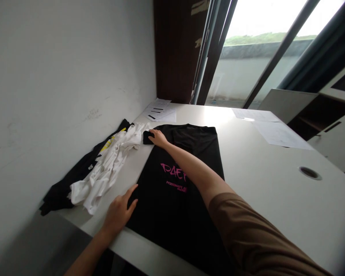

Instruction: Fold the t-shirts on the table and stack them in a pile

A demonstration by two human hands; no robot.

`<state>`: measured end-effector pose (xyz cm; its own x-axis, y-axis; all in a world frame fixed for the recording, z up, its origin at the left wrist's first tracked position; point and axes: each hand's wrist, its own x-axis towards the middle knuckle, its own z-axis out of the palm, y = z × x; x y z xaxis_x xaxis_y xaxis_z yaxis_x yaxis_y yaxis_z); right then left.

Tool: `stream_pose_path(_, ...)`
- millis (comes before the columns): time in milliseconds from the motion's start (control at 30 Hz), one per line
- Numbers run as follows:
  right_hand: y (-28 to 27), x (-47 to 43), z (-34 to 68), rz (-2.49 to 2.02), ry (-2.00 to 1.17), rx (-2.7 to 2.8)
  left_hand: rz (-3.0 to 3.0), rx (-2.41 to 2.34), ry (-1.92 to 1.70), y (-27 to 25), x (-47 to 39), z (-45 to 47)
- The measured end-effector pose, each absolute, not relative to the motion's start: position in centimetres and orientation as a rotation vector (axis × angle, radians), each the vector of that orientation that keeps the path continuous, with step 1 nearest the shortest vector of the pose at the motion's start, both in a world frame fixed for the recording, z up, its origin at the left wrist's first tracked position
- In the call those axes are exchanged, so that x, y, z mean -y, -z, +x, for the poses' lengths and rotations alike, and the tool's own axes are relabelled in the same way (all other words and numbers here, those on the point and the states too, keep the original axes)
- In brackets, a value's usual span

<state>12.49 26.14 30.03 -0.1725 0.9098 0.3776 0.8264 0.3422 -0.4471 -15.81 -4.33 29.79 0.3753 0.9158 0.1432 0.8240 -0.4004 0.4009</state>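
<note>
A black T-shirt [161, 207] with pink lettering lies spread on the white table [247, 168]. My right hand [158, 138] reaches across it to the far left side, its fingers closed on the short sleeve [147, 138]. Part of the lettering is hidden by my right forearm. At the shirt's near left edge, my left hand [118, 212] rests with thumb and forefinger apart, touching or just beside the cloth.
A crumpled white garment [112, 165] and a black one with yellow marks [71, 180] lie along the wall. Papers [161, 111] sit in the far left corner, and more sheets [280, 134] at the right. A round cable hole [309, 173] opens in the tabletop.
</note>
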Motion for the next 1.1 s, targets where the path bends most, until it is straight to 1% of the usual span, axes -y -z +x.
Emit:
stream_pose_path(100,-30.5,-26.9,8.6,-1.734,-0.216,1.894,2.427,-1.496,-0.565,-29.5,4.9,-16.6)
stream_pose_path(167,-30.6,-27.2,7.7,-1.912,-0.208,1.809,2.424,-1.483,-0.588,-29.4,5.0,-16.7)
stream_pose_path(233,-30.7,-27.3,7.8,-1.998,-0.209,1.777,2.410,-1.480,-0.609,-29.4,4.9,-16.8)
stream_pose_path(400,-31.2,-28.2,9.3,-1.982,-0.259,1.674,2.384,-1.445,-0.658,-29.5,4.8,-17.0)
stream_pose_path(500,-32.5,-29.6,11.1,-1.874,-0.314,1.515,2.384,-1.379,-0.671,-29.6,4.9,-17.1)
stream_pose_path(667,-35.8,-31.9,16.6,-1.591,-0.444,1.299,2.432,-1.198,-0.662,-30.0,6.2,-16.1)
stream_pose_path(833,-38.0,-31.0,24.8,-1.384,-0.680,0.949,2.533,-1.021,-0.609,-31.9,8.7,-13.4)
stream_pose_path(967,-38.5,-29.1,31.6,-1.356,-0.635,0.788,2.584,-0.789,-0.596,-34.3,10.0,-10.3)
stream_pose_path(1100,-38.2,-27.3,38.1,-1.521,-0.509,0.645,2.634,-0.517,-0.404,-36.1,10.5,-6.4)
